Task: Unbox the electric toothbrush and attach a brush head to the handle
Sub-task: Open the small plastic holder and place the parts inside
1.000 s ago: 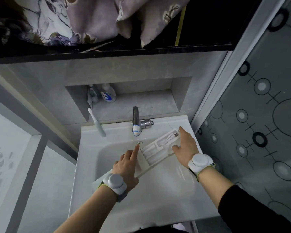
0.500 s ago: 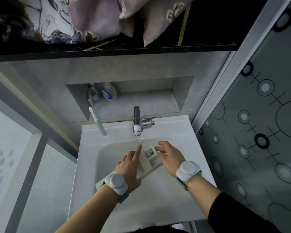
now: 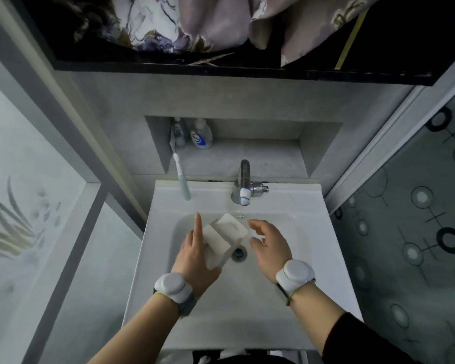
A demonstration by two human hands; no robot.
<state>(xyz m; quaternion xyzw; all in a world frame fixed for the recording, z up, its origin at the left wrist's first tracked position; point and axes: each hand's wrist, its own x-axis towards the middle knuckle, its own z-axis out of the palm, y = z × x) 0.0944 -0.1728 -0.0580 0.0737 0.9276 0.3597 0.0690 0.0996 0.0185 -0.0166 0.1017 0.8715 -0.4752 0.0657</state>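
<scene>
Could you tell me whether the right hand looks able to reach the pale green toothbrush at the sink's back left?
Probably yes: the right hand is free, though the left hand holding the white box lies across its path to the pale green toothbrush.

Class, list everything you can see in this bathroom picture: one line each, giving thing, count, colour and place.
sink: 1, white, centre
tap: 1, chrome, white-and-blue tip, sink's back edge
drain: 1, dark, basin bottom
toothbrush: 1, pale green handle, white head, leaning at sink's back left
bottles: 2, clear and white, wall niche
cloth: patterned purple-white, shelf above
packaging box: 1, white, over basin
wrist bands: 2, white, one per wrist
left hand: holding the box
right hand: fingers curled at the box's right end
</scene>
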